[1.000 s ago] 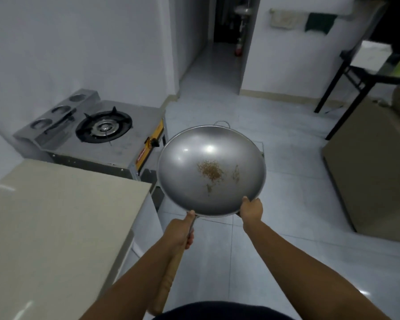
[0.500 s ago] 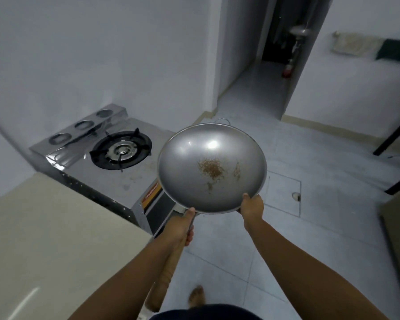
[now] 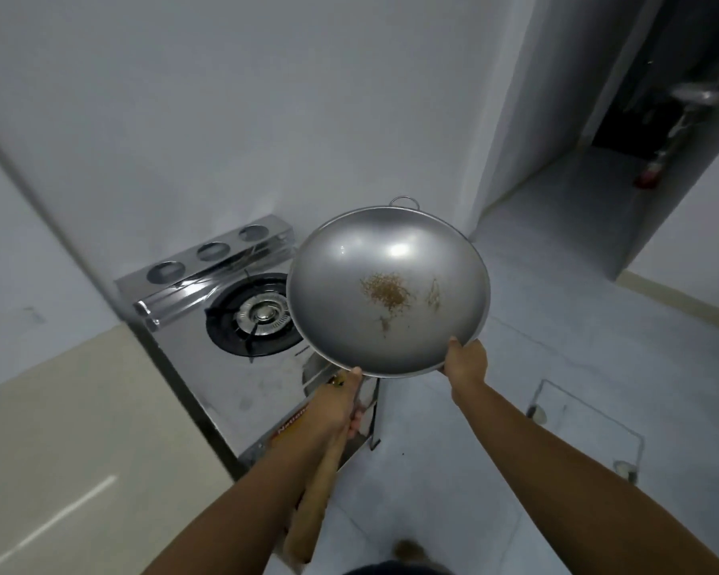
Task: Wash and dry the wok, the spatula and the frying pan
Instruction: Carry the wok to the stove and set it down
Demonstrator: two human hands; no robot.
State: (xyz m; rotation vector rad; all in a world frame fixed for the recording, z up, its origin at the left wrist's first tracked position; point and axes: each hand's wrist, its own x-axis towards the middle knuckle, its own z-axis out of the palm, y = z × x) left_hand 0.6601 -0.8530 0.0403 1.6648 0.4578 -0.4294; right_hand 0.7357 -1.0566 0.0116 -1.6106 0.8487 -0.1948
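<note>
I hold a round grey metal wok [image 3: 349, 325] in the air in front of me, tilted so its bowl faces me. Brown food residue sticks near the middle of the bowl. My left hand [image 3: 335, 406] grips the wok's long wooden handle [image 3: 318, 495] just below the bowl. My right hand [image 3: 465, 361] pinches the near right rim, thumb on the inside. A small wire loop handle [image 3: 404, 200] stands on the far rim. No spatula or frying pan is in view.
A steel gas stove [image 3: 241, 325] with one black burner stands just left of the wok, partly behind it. A beige counter [image 3: 79, 429] fills the lower left. White walls rise behind. A tiled floor [image 3: 578, 346] runs right to a dark doorway [image 3: 673, 97].
The view has swung left and closer to the stove, which now lies partly behind the wok. The table and box at the right have left the view. Both hands keep their hold.
</note>
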